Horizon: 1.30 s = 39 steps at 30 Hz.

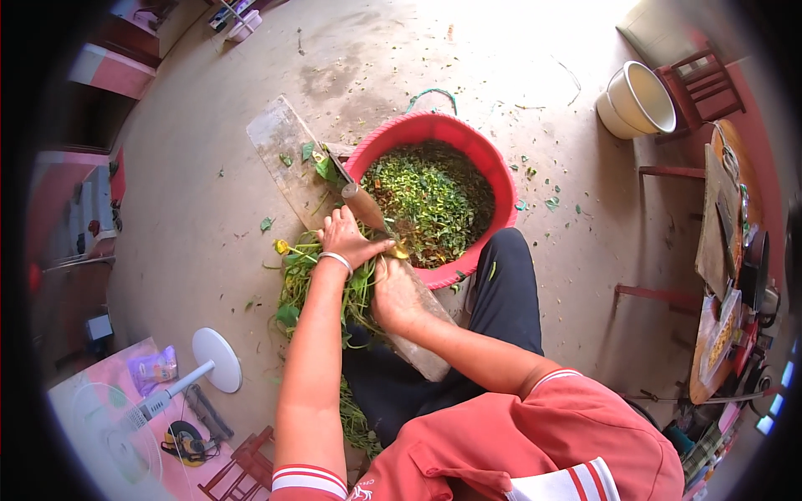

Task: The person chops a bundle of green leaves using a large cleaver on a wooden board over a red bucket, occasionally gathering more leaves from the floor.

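"Left hand (355, 244)?"
"Over greens (288, 313) beside the tub (504, 179), thumb and fingers apart!"
"Right hand (396, 294)?"
"By the plank (428, 349), fingers hidden; can't tell whether they're clamped!"

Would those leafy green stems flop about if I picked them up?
Probably yes: the stems look thin and bend in curves. They may come up tangled, since they cross in a messy bunch by the left hand.

Ahead of left grip (355, 244): wooden handle (362, 204), blade (337, 167) block | right-ahead: red tub (502, 179) rim, open from above | left: leafy stems (296, 290), then floor (188, 242) with room to pass | right of right grip (397, 296): trousered knee (508, 255) blocks
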Each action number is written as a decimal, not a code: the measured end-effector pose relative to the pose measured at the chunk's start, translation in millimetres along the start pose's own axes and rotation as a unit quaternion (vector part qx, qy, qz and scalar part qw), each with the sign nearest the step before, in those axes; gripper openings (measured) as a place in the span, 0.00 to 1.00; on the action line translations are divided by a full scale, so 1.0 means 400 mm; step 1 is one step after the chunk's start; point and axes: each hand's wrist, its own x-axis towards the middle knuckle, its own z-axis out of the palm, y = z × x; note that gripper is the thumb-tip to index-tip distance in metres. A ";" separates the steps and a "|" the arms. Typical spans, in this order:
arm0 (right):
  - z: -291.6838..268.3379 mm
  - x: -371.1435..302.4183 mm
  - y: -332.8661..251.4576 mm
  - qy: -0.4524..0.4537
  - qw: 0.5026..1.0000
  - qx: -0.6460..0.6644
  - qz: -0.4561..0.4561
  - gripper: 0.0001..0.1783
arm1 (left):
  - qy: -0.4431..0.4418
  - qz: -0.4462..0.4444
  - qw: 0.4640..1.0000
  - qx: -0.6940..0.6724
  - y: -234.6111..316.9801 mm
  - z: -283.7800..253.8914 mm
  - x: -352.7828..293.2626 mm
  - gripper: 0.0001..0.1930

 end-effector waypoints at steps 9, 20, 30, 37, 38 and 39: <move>-0.197 0.064 -0.068 -0.054 0.980 -0.030 -0.188 0.27 | 0.080 0.012 0.996 0.027 -0.029 0.101 -0.011 0.39; -0.110 0.427 -0.239 0.070 0.990 -0.100 -0.068 0.31 | 0.254 0.035 0.958 0.130 -0.074 0.234 0.055 0.31; -0.049 0.326 -0.085 0.208 0.923 0.276 -0.171 0.26 | 0.187 -0.009 0.974 0.127 -0.040 0.196 -0.013 0.50; -0.034 0.349 -0.010 0.265 0.852 -0.048 -0.448 0.12 | 0.110 -0.059 0.988 0.096 -0.014 0.105 -0.157 0.64; -0.036 0.340 0.000 0.418 0.728 -0.233 -0.491 0.09 | 0.173 -0.037 0.984 -0.010 -0.017 0.102 -0.166 0.63; -0.030 0.332 0.001 0.325 0.824 -0.128 -0.447 0.10 | 0.111 -0.058 0.988 -0.092 -0.027 0.097 -0.167 0.63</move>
